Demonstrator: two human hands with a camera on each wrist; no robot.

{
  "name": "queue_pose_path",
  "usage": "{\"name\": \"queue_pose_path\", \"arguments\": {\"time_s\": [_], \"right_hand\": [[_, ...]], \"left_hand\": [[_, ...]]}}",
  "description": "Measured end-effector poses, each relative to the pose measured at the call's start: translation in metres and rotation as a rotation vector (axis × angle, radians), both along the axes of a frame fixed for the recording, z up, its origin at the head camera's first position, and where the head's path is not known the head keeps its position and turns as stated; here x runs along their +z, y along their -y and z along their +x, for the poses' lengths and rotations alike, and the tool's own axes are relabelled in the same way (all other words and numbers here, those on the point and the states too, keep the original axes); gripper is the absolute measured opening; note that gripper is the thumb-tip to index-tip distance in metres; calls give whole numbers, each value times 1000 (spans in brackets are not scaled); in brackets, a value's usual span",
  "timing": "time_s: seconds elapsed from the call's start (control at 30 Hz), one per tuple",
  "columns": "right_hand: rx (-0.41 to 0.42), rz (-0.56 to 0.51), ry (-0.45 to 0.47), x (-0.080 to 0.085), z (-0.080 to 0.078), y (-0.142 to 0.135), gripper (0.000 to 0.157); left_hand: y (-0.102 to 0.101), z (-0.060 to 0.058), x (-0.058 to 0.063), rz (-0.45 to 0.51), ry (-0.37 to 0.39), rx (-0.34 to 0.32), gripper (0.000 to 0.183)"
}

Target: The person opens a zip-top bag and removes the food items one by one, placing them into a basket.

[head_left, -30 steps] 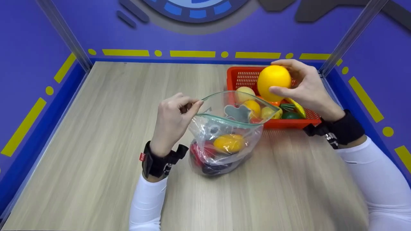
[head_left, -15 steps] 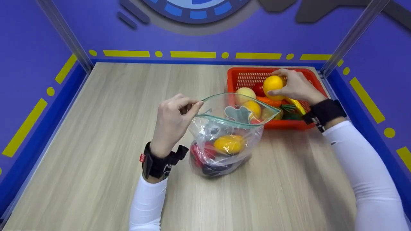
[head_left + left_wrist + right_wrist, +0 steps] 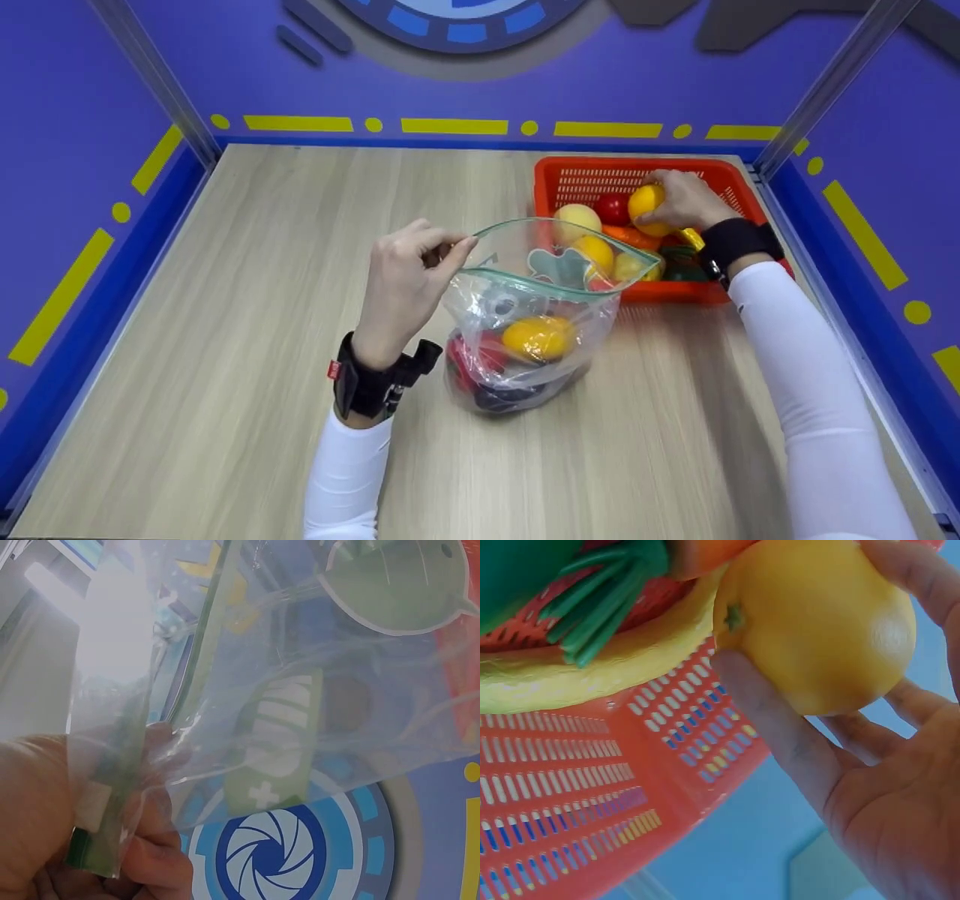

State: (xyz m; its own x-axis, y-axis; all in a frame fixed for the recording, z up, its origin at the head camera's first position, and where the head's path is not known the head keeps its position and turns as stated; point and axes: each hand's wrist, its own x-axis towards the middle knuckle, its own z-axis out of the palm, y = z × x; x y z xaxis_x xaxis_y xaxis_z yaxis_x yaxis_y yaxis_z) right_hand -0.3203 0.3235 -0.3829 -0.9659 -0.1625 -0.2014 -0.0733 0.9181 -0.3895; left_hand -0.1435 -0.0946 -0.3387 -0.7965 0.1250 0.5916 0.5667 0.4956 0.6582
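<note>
My left hand (image 3: pixel 401 281) pinches the green-edged rim of a clear zip bag (image 3: pixel 596 326) between thumb and fingers, keeping its mouth spread. In the left wrist view the bag's green seal (image 3: pixel 124 817) lies between the thumb and fingers. Inside the bag are a yellow fruit (image 3: pixel 538 337), a red piece (image 3: pixel 478 358) and a dark purple one (image 3: pixel 508 395). My right hand (image 3: pixel 691 201) grips an orange (image 3: pixel 645 210) low over the red basket (image 3: pixel 551 166). In the right wrist view, thumb and fingers wrap the orange, its green star-shaped stem mark facing the camera.
In the basket lie a pale round fruit (image 3: pixel 576 217), a red fruit (image 3: pixel 612 208), a carrot (image 3: pixel 631 237), another orange-yellow fruit (image 3: pixel 596 251) and a banana (image 3: pixel 630 682). The bag's mouth overlaps the basket's front left. Blue-purple walls (image 3: pixel 465 97) enclose the table (image 3: pixel 225 300).
My right hand has lowered the orange from above the basket down toward the other produce, slightly right and away from me. The left hand and the bag have stayed in place.
</note>
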Motion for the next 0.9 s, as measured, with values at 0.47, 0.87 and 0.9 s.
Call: {"name": "queue_pose_path", "arguments": {"time_s": [0.47, 0.87, 0.9], "right_hand": [[-33, -12, 9, -7, -1, -16, 68], [37, -39, -114, 28, 22, 0, 53], [45, -51, -138, 33, 26, 4, 52]], "left_hand": [[-2, 1, 1, -2, -2, -6, 15], [-2, 0, 1, -4, -18, -4, 13], [-2, 0, 1, -4, -18, -5, 13]]}}
